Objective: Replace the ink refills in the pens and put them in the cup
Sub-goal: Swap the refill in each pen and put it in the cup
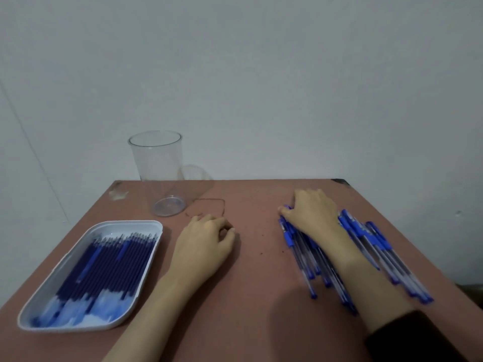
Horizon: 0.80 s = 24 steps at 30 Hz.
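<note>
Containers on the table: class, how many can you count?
2. A clear cup stands upright at the table's far left; a white tray of blue refills lies nearer, at the left edge. None seems hidden.

Our right hand (312,214) rests on the pens (366,237) at three o'clock; refills (104,259) at eight, cup (156,165) at eleven.

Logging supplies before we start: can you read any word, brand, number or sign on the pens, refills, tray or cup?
No text can be read.
Pens: any print is too blurred.
Refills, tray, cup: no writing shows.
</note>
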Available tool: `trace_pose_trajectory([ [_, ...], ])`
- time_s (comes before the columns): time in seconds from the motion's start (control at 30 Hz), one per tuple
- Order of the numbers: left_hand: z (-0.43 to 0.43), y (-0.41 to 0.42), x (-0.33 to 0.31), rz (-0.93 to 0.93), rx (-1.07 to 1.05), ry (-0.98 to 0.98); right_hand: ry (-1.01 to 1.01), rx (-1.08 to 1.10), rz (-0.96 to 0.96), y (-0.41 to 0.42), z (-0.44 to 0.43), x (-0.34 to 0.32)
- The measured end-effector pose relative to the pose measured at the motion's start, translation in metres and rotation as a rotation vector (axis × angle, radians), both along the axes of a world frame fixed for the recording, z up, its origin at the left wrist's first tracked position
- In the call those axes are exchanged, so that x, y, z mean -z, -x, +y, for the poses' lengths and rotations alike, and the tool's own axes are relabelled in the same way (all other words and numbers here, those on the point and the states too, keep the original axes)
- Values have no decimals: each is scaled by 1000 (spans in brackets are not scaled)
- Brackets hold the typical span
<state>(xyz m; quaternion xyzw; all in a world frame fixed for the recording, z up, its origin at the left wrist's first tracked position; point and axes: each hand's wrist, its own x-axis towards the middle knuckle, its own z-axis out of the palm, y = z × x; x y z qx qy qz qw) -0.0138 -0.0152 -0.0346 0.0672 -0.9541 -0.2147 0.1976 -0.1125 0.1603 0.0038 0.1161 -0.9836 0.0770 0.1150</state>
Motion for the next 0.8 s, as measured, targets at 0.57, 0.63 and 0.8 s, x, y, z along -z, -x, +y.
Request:
trace_pose_trajectory([
  [0.57,-8,4,-38,33,143,-780,941,-384,-255,-29,-12,-39],
  [0.63,-4,1,-37,155,119,-926,819,-451,-168,-31,-20,-28],
  [0.8,-5,-5,-30,254,121,-988,614,-571,-29,-36,-24,-6],
])
